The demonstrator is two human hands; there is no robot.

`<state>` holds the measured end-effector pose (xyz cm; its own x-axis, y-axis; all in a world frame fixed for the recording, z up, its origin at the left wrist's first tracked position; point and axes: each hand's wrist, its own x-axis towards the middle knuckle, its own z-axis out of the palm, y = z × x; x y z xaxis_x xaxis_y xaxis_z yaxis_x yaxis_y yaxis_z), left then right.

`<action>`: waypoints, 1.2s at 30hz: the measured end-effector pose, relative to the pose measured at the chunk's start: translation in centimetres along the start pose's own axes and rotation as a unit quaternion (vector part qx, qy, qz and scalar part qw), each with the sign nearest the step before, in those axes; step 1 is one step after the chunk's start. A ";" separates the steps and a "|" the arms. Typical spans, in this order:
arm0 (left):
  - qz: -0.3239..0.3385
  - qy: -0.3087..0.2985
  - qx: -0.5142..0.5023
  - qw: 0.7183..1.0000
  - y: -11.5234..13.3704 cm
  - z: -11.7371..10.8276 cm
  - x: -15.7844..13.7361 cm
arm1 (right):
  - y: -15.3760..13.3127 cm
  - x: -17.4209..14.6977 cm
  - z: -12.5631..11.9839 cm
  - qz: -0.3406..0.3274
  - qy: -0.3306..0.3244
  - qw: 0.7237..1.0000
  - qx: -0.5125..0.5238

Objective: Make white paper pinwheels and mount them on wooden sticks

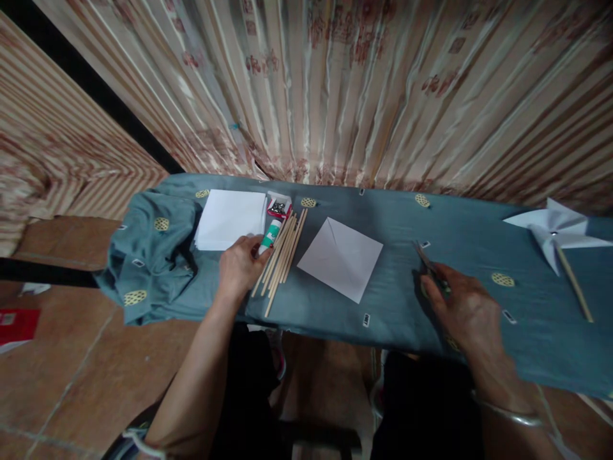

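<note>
My left hand (241, 263) is closed at the lower end of a white and green glue stick (271, 234), which slants beside a bundle of thin wooden sticks (283, 254). In my right hand (467, 310) is a pair of scissors (430, 263), blades pointing away and to the left, just over the cloth. Between the two hands lies a square sheet of white paper (341, 260), turned cornerwise, with faint crease lines and a slit-like line near its top corner.
A stack of white paper (232, 220) lies at the left, next to a small red and white box of metal pins (279, 206). A white paper pinwheel (554, 234) on a stick rests at the far right. Blue-grey cloth (383, 332) covers the narrow table; a striped curtain (335, 96) hangs behind.
</note>
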<state>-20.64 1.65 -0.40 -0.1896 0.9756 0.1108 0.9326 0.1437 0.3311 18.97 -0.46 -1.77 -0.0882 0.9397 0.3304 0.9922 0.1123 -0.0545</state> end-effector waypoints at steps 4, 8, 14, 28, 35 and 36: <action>-0.009 0.006 0.016 1.000 0.3 0.1 0.2 | -0.6 0.2 0.3 -0.007 -0.001 1.000 0.022; -0.013 0.026 0.003 1.000 0.4 0.1 0.4 | -1.0 0.5 0.7 -0.005 0.007 0.999 0.044; -0.105 0.057 -0.144 0.982 -0.5 -0.5 1.2 | -1.6 0.9 0.6 0.002 0.016 0.996 0.089; -0.110 -0.262 -0.644 0.711 10.0 1.6 -5.1 | -9.9 0.7 -0.4 0.169 -0.205 0.609 0.747; -0.070 -0.295 -0.624 0.720 10.3 3.0 -5.7 | -10.1 1.5 -0.6 0.249 -0.194 0.542 0.779; -0.061 -0.291 -0.613 0.732 10.0 3.1 -5.6 | -10.0 1.7 -0.6 0.260 -0.179 0.540 0.780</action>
<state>-9.29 -1.83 -0.60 0.2476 0.9244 -0.2902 -0.1251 0.3275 0.9365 9.01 -0.18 -0.09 -0.1224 0.9457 -0.3010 -0.3664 -0.3249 -0.8719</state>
